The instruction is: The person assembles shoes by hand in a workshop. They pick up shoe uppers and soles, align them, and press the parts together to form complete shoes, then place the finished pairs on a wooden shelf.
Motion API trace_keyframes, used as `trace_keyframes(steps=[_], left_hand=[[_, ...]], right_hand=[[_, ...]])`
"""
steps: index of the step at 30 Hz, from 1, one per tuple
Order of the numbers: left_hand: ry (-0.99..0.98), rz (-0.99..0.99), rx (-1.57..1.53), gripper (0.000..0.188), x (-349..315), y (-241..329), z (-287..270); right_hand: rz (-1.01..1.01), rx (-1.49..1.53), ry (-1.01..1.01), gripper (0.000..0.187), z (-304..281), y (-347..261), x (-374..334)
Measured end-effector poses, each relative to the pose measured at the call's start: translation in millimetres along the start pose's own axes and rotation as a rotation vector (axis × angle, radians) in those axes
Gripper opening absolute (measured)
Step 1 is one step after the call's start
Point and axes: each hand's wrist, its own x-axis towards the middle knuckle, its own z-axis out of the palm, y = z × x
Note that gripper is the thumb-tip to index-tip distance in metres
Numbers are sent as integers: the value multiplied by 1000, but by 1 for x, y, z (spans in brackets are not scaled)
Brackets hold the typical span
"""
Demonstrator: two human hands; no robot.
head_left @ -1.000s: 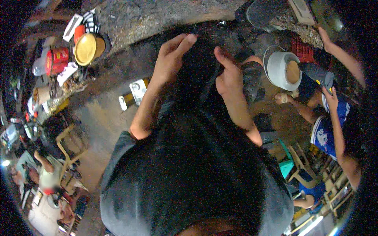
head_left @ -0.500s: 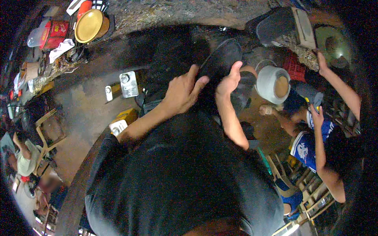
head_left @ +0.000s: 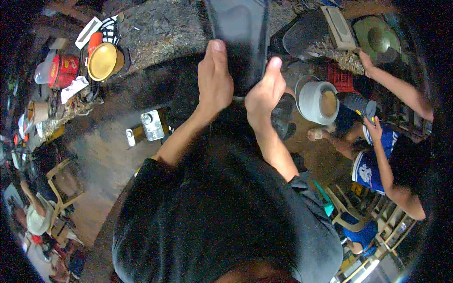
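Observation:
A long, smooth, dark flat piece (head_left: pixel 238 42) stands out in front of my chest and runs up past the top edge of the picture. Its surface shines grey near the top; what exactly it is I cannot make out. My left hand (head_left: pixel 214 80) grips its left edge, thumb pointing up along it. At the lower right edge, my right hand (head_left: pixel 265 96) holds it with the thumb raised. The fingers of both hands are mostly hidden behind, and the piece's lower end is lost in shadow against my black shirt.
Ahead lies a rough, littered bench (head_left: pixel 160 33) with a yellow round container (head_left: pixel 103 62) and a red container (head_left: pixel 63 70). A pale bucket (head_left: pixel 318 103) stands at right, near a red crate (head_left: pixel 340 78). A co-worker's arm (head_left: pixel 384 165) reaches in there. Metal cans (head_left: pixel 152 125) stand at left.
The dark piece has swung from a rightward tilt to nearly straight ahead, reaching higher in view. My left hand has moved up and turned its thumb upward.

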Motion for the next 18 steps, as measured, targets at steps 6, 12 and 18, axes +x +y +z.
trace_keyframes(steps=[6,12,18], left_hand=[[100,64,-37,64,18,-1,-2],[246,101,-103,60,12,-12,20],[-184,-260,-414,55,32,17,-5]], right_hand=[[-90,-87,-1,44,19,-9,6],[-303,-286,31,30,9,-6,1],[-312,-131,-121,36,-17,17,9]])
